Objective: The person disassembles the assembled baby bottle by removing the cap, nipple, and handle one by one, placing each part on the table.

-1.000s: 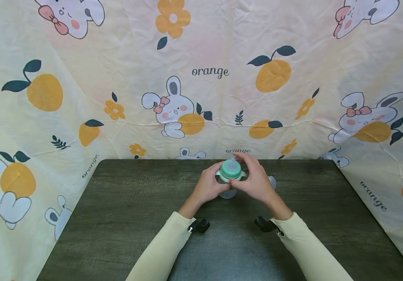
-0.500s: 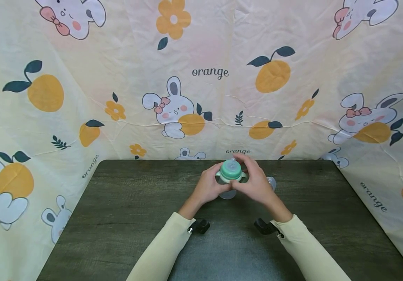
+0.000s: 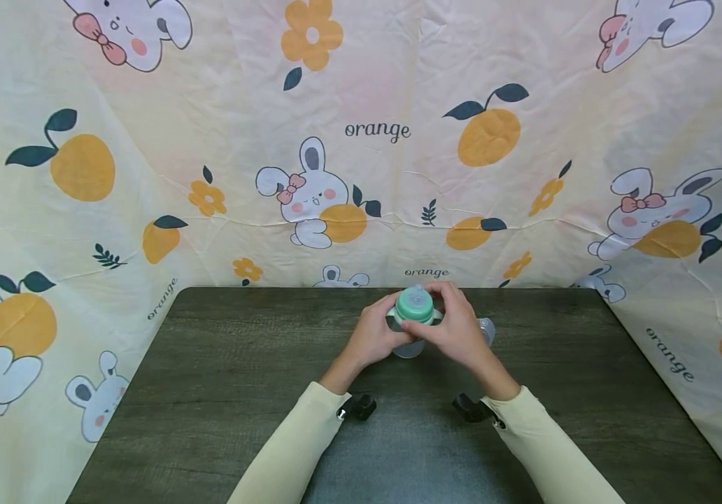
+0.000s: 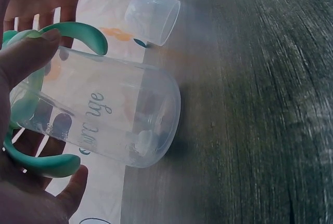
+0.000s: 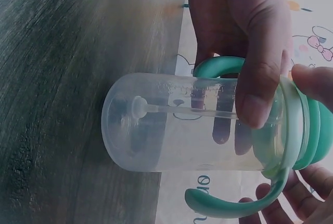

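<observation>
A clear baby bottle (image 3: 408, 348) with a thin straw (image 5: 192, 112) inside stands upright between both hands, near the table's far edge. Green handles (image 4: 86, 34) curve out from its pale green collar. My left hand (image 3: 375, 327) grips the bottle around its upper body and collar, thumb across the front. Around the green screw lid (image 3: 415, 304) curl the thumb and fingers of my right hand (image 3: 452, 323). In the right wrist view, that thumb touches the lid's side, with fingers on the opposite side. Whether the base touches the table is unclear.
A clear dome-shaped cover (image 4: 153, 18) lies on the dark wooden table (image 3: 241, 392), just right of the bottle and partly behind my right hand in the head view. A printed cloth (image 3: 392, 175) hangs behind the table.
My right thumb has slid leftward across the front of the lid, while its fingers behind have lowered slightly. The left hand and bottle have stayed in place.
</observation>
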Available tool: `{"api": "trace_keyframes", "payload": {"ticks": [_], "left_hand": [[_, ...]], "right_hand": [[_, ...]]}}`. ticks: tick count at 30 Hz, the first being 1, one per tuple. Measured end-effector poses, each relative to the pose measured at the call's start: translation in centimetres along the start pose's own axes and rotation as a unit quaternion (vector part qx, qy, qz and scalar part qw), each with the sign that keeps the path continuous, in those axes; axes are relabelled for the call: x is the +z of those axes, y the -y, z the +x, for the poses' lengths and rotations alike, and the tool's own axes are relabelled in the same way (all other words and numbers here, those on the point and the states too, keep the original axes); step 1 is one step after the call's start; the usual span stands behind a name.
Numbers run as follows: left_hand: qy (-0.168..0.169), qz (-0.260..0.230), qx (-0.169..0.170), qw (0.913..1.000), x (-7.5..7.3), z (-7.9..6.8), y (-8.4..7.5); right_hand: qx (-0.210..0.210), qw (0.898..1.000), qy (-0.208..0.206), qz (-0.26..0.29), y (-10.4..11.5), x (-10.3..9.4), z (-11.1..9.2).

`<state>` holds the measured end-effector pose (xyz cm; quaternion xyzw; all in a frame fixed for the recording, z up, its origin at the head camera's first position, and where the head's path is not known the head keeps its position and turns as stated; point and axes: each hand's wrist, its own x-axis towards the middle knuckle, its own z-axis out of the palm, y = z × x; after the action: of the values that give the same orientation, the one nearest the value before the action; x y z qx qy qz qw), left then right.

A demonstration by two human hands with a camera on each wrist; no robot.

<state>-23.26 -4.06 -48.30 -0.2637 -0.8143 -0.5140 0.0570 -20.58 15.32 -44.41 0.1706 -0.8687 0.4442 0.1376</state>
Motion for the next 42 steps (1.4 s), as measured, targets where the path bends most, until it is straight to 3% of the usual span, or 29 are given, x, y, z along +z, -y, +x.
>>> {"api": "trace_keyframes", "payload": {"ticks": [27,42], "left_hand": [[-0.007,0.0,0.001,1.0,0.3,-0.5,-0.1],[-0.005,0.001,0.008,1.0,0.3,-0.3,-0.1]], "right_hand": [[-0.048,0.998,-0.016,0.023,0.4,-0.3,0.3],[-0.064,0.996,-0.062,0.023,1.2,-0.7,0.6]]}}
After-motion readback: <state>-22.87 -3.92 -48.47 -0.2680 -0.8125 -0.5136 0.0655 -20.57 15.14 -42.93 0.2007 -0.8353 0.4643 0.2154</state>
